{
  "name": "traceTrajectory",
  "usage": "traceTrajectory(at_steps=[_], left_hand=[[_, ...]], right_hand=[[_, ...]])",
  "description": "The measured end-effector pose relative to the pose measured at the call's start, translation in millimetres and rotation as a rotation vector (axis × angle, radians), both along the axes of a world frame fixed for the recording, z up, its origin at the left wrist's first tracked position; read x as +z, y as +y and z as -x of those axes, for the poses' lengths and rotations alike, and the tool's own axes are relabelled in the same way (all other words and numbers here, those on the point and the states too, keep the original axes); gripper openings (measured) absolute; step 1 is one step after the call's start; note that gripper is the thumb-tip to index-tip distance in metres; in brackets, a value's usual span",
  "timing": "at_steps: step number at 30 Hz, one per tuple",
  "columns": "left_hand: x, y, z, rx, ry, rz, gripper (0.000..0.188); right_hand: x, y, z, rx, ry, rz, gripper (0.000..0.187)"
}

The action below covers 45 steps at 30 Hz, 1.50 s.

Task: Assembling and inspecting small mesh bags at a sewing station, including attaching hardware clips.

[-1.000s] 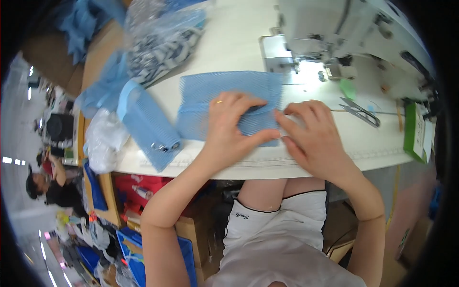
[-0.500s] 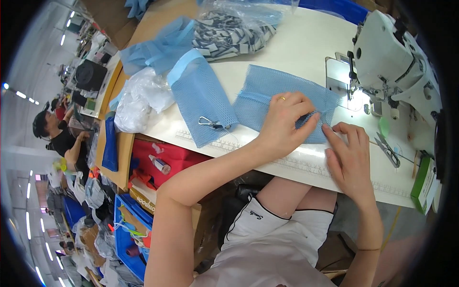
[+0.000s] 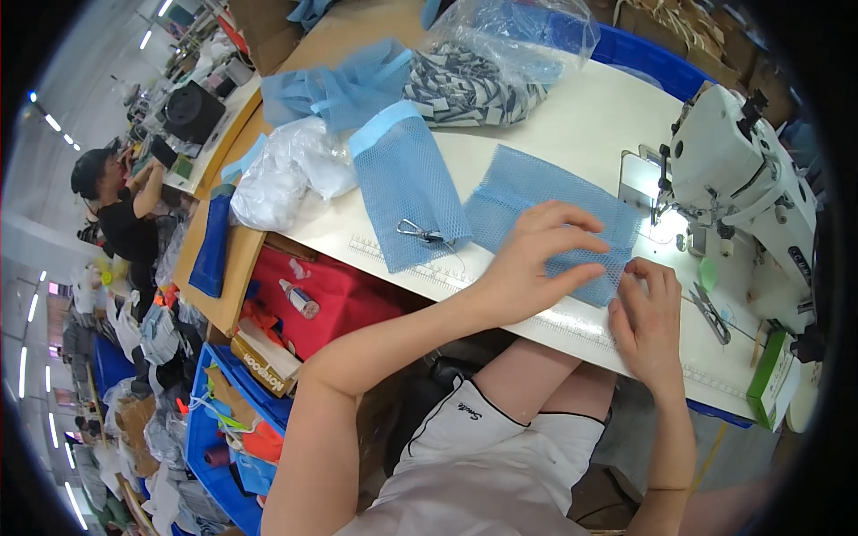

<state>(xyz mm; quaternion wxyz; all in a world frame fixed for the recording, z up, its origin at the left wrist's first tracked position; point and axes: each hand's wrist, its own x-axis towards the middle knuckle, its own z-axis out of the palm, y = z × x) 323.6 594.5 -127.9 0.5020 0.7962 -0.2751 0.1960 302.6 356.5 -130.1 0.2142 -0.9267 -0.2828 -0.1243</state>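
A piece of light-blue mesh fabric [image 3: 527,192] lies on the white table in front of the sewing machine [image 3: 737,170]. My left hand [image 3: 536,263] is over its near part, thumb and fingers apart, holding nothing. At the right near edge of that fabric, my right hand [image 3: 651,322] has bent fingers on the mesh; the thumb is by the corner. Left of it lies a narrower blue mesh pouch [image 3: 407,183] with a paler band at its far end. A metal clip [image 3: 418,232] rests on this pouch near its closer end.
Scissors [image 3: 711,314] and a green box [image 3: 769,380] are at the right. Crumpled white plastic [image 3: 290,174], more blue mesh [image 3: 344,85] and a bag of patterned pieces [image 3: 474,85] lie at left and back. A blue bin [image 3: 219,464] stands lower left. A person [image 3: 125,196] works farther left.
My left hand's thumb and fingers have spread, where before they were close together on the mesh. My right hand's fingers have bent in at the fabric's edge. The whole view has shifted.
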Motion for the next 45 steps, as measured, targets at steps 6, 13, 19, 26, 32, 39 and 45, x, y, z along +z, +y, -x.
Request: traceTrajectory(at_steps=[6,13,19,26,32,39,45], left_hand=[[18,87,48,0.397,-0.008,0.343,0.016],[12,148,61,0.478,0.203,-0.125,0.031],[0,158,56,0.435,0.189,-0.415,0.036],[8,158,49,0.405,0.26,-0.411,0.027],[10,160,43,0.383,0.281,-0.434,0.016],[26,146,34,0.415,0.203,-0.335,0.01],[40,143,23,0.401,0.091,-0.158,0.011]], right_hand=[[2,-1,2,0.018,-0.031,-0.015,0.032],[2,-2,2,0.028,-0.043,-0.019,0.032],[-1,-3,2,0.036,-0.061,-0.03,0.032],[-3,-4,3,0.019,-0.057,-0.018,0.032],[-2,-2,3,0.027,-0.063,-0.034,0.032],[-3,-3,4,0.016,-0.046,-0.02,0.032],[-3,-4,3,0.021,-0.056,-0.024,0.032]])
